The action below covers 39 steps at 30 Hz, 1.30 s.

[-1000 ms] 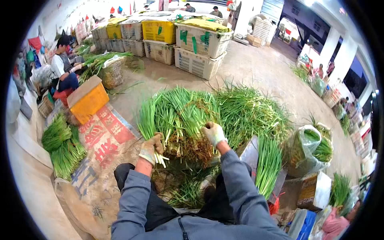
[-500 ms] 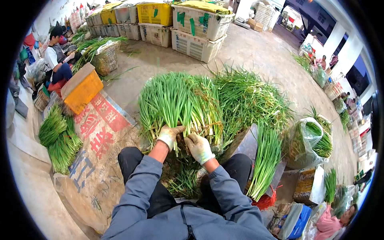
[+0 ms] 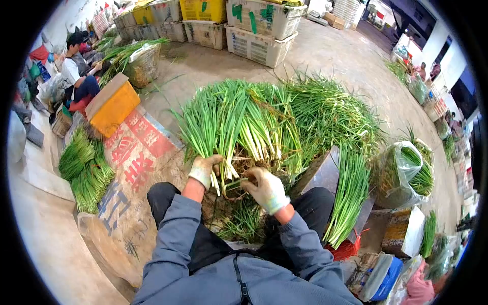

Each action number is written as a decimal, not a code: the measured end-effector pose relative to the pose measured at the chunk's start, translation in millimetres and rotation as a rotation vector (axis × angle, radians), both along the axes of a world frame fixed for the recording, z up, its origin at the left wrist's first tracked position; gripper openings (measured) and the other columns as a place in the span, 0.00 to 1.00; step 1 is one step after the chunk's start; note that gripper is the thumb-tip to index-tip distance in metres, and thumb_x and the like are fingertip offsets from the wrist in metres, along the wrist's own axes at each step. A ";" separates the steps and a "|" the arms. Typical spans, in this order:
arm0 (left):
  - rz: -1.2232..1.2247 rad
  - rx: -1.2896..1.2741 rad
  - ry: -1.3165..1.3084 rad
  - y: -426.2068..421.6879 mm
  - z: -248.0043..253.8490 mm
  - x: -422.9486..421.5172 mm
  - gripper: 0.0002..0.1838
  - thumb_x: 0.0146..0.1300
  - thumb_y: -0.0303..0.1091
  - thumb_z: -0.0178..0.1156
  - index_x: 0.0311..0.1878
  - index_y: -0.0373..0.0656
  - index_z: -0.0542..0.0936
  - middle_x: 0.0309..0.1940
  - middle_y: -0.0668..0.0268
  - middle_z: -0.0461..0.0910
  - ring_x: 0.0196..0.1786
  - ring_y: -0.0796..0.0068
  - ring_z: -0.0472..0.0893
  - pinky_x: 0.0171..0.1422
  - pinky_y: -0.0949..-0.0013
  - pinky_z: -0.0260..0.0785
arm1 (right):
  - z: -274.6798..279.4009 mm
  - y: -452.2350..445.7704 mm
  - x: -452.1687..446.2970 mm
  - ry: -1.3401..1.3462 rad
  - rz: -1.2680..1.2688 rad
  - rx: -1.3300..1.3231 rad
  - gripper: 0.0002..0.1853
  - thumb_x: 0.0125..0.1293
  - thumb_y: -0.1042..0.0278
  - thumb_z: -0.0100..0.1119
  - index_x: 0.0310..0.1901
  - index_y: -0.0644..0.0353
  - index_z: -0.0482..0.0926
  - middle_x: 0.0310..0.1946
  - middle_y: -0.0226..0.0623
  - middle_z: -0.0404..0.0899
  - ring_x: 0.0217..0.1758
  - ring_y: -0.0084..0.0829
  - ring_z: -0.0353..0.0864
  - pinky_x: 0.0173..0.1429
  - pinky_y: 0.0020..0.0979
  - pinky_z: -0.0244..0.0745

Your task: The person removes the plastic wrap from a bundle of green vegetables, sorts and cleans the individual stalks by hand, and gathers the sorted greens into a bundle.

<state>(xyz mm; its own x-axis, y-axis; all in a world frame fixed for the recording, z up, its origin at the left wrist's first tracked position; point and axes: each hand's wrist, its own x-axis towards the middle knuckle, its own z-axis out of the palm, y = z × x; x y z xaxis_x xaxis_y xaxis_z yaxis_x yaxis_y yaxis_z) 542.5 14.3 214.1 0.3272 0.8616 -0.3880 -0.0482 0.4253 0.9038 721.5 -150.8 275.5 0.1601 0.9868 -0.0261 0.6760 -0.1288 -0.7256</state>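
Note:
Gloved, my left hand is closed round the lower stalks of some long green stalks, whose white ends stick out below it. My right hand, also gloved, is to the right with thumb and fingers pinched at thin brownish strands by the root ends. Just beyond both hands lies a heap of green stalks with white stems and brown roots towards me. A larger tangled green pile adjoins it on the right. Trimmed-looking stalks lie on a metal board beside my right knee.
Green bundles lie on the left near an orange box. A seated person is at the upper left. Stacked crates stand ahead. On the right are a plastic-lined basket and a carton.
My left hand has moved slightly left with stalks in it, and my right hand has drawn away from it to the right. The heap's white stems are more spread out. The view has shifted.

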 end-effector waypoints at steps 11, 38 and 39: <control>0.059 -0.090 -0.240 -2.6 7.8 -18.5 0.06 0.61 0.28 0.67 0.37 0.35 0.85 0.23 0.63 0.83 0.23 0.71 0.80 0.28 0.67 0.74 | -79.2 16.1 -73.7 0.134 0.180 -0.018 0.20 0.67 0.59 0.65 0.53 0.63 0.74 0.36 0.58 0.82 0.39 0.57 0.84 0.41 0.45 0.78; -0.069 -0.069 -0.077 -11.8 -19.3 -15.9 0.20 0.55 0.36 0.76 0.48 0.35 0.86 0.39 0.62 0.87 0.39 0.70 0.84 0.45 0.67 0.76 | -62.7 67.6 -51.3 0.337 -0.071 0.156 0.12 0.66 0.67 0.67 0.45 0.66 0.80 0.33 0.38 0.84 0.31 0.28 0.82 0.38 0.31 0.77; -0.078 -0.009 -0.010 -11.0 -30.9 -13.1 0.22 0.53 0.37 0.78 0.49 0.35 0.86 0.40 0.62 0.87 0.40 0.71 0.84 0.46 0.67 0.75 | -72.8 68.1 -49.6 0.496 -0.046 0.150 0.09 0.67 0.70 0.65 0.43 0.66 0.80 0.32 0.34 0.84 0.29 0.25 0.81 0.35 0.30 0.77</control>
